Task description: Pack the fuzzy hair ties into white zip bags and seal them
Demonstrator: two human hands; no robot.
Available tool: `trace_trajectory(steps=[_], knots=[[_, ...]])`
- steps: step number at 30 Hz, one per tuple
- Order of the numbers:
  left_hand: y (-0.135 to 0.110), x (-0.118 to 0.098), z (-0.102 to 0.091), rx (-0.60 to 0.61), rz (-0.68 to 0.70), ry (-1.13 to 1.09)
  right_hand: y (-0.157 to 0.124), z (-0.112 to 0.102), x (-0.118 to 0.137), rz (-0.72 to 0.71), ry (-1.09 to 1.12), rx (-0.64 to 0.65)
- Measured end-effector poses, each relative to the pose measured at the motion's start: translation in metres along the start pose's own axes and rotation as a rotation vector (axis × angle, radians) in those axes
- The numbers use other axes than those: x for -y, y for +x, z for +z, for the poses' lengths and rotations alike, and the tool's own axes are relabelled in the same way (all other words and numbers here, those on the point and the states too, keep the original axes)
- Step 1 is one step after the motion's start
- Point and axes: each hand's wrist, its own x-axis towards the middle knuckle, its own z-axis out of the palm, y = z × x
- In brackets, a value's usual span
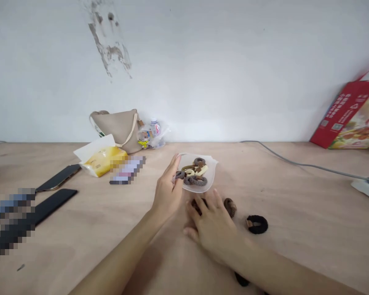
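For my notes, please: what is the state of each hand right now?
Left hand: fingers at the edge of the clear plastic pouch; cannot tell if holding.
Right hand: open, fingers spread, holding nothing visible.

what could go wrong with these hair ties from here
The left hand is at the edge of the clear plastic bag, so it might tip and spill the pile of hair ties. The right hand might also knock the loose brown hair tie or miss the black one under the forearm.
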Motion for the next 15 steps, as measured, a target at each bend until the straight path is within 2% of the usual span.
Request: trace_trajectory(steps=[3, 6, 8, 10, 13, 15], knots=[[0.0, 0.003, 0.0, 0.009, -0.017, -0.01, -0.013, -0.002, -0.017, 0.082, -0.027, 0.026], [0.0, 0.004, 0.002, 0.026, -0.032, -0.024, -0.041, -0.007, -0.034, 0.098, -0.046, 0.041], [-0.001, 0.004, 0.003, 0.044, -0.039, -0.029, -0.063, -0.01, -0.042, 0.07, -0.079, -0.008], [-0.004, 0.003, 0.006, 0.071, -0.038, -0.042, -0.083, -0.01, -0.043, -0.088, -0.136, -0.124], [-0.008, 0.002, 0.01, 0.124, -0.013, -0.052, -0.107, 0.002, -0.032, -0.373, -0.174, -0.346], [-0.012, 0.0, 0.014, 0.166, 0.032, -0.014, -0.114, 0.013, -0.025, -0.372, -0.135, -0.454]])
